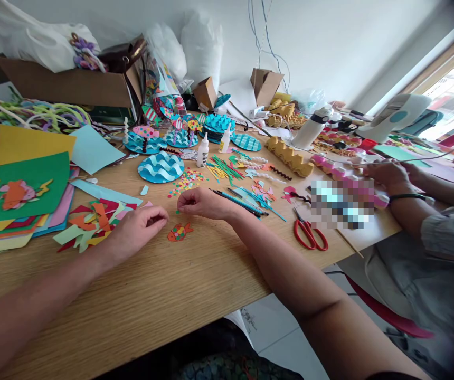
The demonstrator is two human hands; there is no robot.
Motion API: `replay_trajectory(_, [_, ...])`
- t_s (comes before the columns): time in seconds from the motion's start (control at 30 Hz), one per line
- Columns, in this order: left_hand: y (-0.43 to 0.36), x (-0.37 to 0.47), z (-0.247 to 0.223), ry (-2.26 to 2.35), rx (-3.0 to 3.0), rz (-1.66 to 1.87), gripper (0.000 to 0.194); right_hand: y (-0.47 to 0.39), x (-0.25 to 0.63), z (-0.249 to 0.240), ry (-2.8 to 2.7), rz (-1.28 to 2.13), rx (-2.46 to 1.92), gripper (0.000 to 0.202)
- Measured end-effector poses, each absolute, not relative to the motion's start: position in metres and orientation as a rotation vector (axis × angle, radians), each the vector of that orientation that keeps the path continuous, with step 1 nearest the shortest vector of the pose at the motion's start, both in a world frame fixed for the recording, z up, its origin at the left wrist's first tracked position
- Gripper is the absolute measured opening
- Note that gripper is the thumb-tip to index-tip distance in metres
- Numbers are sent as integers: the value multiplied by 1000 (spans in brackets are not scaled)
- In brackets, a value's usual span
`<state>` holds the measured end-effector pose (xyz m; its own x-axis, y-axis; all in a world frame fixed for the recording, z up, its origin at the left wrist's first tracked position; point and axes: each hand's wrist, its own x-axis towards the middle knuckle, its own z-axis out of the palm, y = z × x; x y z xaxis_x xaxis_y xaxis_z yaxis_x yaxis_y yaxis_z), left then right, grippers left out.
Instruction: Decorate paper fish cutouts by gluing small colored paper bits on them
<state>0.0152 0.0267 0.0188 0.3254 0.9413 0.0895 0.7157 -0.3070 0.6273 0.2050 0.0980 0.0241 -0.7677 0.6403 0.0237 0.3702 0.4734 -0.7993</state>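
Note:
An orange paper fish [179, 232] with coloured dots on its body lies flat on the table in front of me. To its left my left hand [144, 227] rests with curled fingers, thumb and fingertips together; whatever they may hold is too small to make out. My right hand [197, 203] is just above and right of the fish, its fingers pinched over the table near the scattered paper dots [190, 181]. What sits in that pinch is hidden. Paper scraps [92, 221] in red, orange and pale green lie beyond my left wrist.
Red-handled scissors [310, 232] and several pens [238, 203] lie right of my forearm. Glue bottles [202, 152] stand behind the dots, beside a blue wavy paper disc [161, 168]. Coloured sheets [32, 179] are stacked left. A co-worker's hands [393, 177] are at the right.

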Motion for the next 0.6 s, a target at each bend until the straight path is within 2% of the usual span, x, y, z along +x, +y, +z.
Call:
replay_trajectory(0.27, [6, 8, -1, 1179, 2672, 738, 27, 88, 199, 32, -2807, 975, -821, 11])
replay_trajectory(0.6, [7, 7, -9, 1168, 2765, 757, 32, 88, 196, 28, -2919, 848, -811, 17])
